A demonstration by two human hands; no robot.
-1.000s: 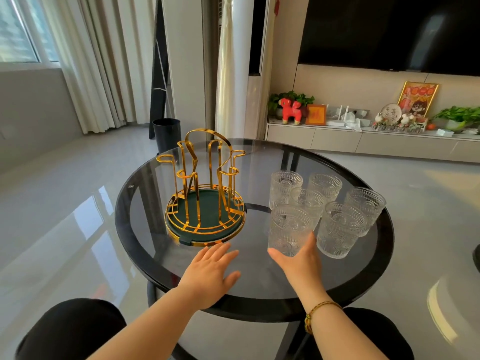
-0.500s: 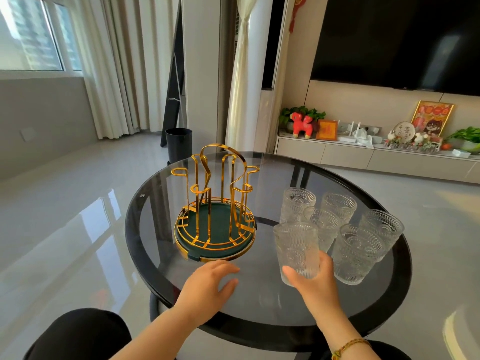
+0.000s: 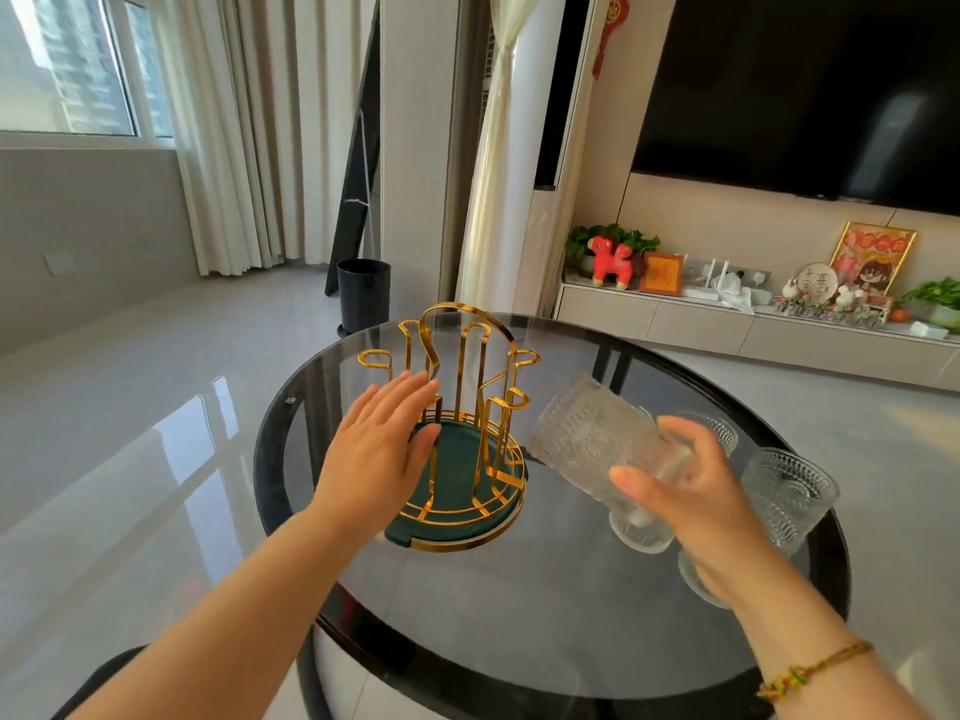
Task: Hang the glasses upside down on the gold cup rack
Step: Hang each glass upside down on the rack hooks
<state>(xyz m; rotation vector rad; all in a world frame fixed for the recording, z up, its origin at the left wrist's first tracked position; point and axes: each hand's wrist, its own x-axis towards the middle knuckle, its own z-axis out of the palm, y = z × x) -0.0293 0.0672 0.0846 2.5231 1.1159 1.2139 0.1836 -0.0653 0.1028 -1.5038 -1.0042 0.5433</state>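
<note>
Clear embossed glass tumbler (image 3: pixel 597 439) tipped sideways in mid-air just right of the empty gold wire cup rack (image 3: pixel 457 407), clasped by right hand (image 3: pixel 691 491). Left hand (image 3: pixel 379 449) flat and empty beside the rack's prongs. None hung yet; remaining clear embossed glasses (image 3: pixel 784 491) waiting on the round dark glass table (image 3: pixel 519 615).

Glossy grey floor (image 3: pixel 130 407), cream curtains (image 3: pixel 249 127) by sunlit window (image 3: pixel 67 59), wall-mounted television (image 3: pixel 810 85), low cabinet (image 3: pixel 675 324)

No sleeves are seen anywhere, both forearms are left bare right up to the frame edge. The left hand (image 3: pixel 376 449) is kept plain, no rings or watch. On the wrist of the right hand (image 3: pixel 696 504) a thin braided gold cord bracelet (image 3: pixel 810 670) with small multicoloured beads is worn. Nails are kept short and unpainted.
</note>
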